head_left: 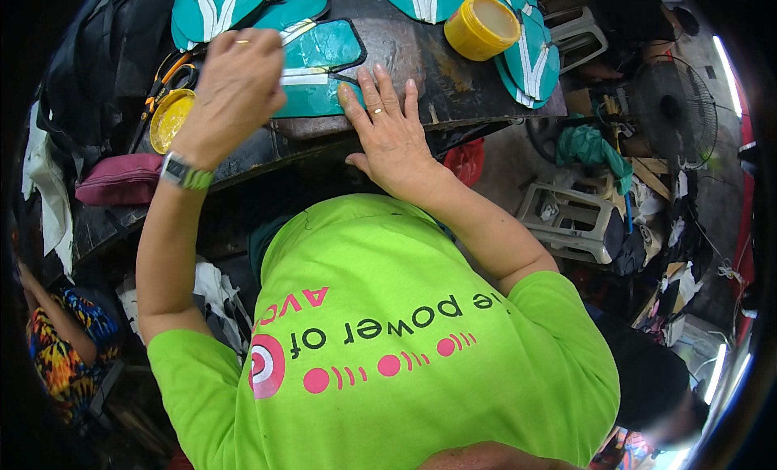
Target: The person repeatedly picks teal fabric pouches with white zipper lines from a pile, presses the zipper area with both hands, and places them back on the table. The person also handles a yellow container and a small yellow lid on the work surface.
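Two teal pieces with dark edges, the farther piece (333,44) and the nearer piece (312,103), lie side by side on a worn slab (396,45) on the dark table. A white strip (305,79) crosses the nearer one. My right hand (392,134) rests flat with fingers spread, fingertips on the slab and one finger at the nearer piece's right end. Over the left ends of both pieces is my left hand (241,93), fingers curled in and slightly blurred. Whatever it grips is hidden.
Teal sole-shaped pieces with white V-shaped strips, one stack (530,57) among them, lie along the far side. A yellow tub (477,33) stands by them. Left are a yellow dish (168,122), orange-and-black scissors (168,77) and a maroon pouch (120,180). A stool (566,219) stands right.
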Action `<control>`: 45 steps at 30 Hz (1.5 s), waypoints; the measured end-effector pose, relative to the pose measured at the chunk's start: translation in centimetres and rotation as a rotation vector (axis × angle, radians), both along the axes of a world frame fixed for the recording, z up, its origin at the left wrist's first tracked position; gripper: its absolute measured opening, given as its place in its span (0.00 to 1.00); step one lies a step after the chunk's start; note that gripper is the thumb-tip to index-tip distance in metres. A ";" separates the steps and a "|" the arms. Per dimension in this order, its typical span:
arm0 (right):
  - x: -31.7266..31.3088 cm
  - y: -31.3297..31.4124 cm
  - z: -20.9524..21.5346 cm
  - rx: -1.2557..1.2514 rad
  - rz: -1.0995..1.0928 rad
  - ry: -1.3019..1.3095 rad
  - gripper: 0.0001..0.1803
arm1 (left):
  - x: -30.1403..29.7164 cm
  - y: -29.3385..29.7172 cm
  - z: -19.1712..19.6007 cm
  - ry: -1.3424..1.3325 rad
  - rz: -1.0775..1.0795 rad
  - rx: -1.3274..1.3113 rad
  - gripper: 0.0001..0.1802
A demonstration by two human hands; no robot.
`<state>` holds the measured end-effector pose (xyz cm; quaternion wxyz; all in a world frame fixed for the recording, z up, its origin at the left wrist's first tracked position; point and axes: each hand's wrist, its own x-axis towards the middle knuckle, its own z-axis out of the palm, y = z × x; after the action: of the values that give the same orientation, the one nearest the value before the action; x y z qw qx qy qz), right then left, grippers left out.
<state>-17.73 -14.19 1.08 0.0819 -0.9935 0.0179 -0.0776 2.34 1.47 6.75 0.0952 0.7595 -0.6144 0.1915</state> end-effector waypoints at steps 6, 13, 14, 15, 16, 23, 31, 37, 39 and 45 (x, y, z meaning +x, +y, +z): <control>1.6 0.1 -0.3 -0.158 0.013 0.012 0.42 | 1.0 8.4 2.0 0.292 0.483 -0.085 0.08; 3.2 -0.1 0.1 -0.202 0.112 0.003 0.37 | -1.7 11.3 -0.9 0.405 0.471 -0.428 0.05; 3.1 0.0 0.3 -0.210 0.132 0.011 0.37 | -2.3 11.4 -1.2 0.465 0.454 -0.459 0.07; 3.0 0.1 0.4 -0.218 0.150 0.020 0.38 | -2.3 11.3 -1.3 0.480 0.430 -0.426 0.06; 2.8 0.2 0.5 -0.190 0.159 0.042 0.40 | -2.3 11.1 -1.3 0.517 0.391 -0.377 0.06; 0.2 -2.5 2.1 0.043 0.160 -0.041 0.40 | -2.1 8.5 -1.0 0.525 0.230 -0.338 0.04; -1.4 -3.9 0.6 -0.192 0.053 -0.074 0.45 | 0.7 4.4 -2.8 0.483 0.355 -0.346 0.13; -1.4 -0.9 0.6 -0.243 -0.038 -0.005 0.51 | 3.2 3.3 -4.0 0.605 0.466 -0.101 0.25; -0.7 0.0 0.6 -0.236 -0.033 -0.007 0.52 | 3.2 3.2 -3.9 0.636 0.479 -0.121 0.27; 0.7 0.7 0.3 -0.157 0.038 0.012 0.52 | 3.2 3.3 -3.3 0.616 0.523 -0.152 0.31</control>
<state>-17.04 -13.52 1.34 0.0050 -0.9974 -0.0068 -0.0712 5.51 4.73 3.43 0.2787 0.9027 -0.3274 0.0177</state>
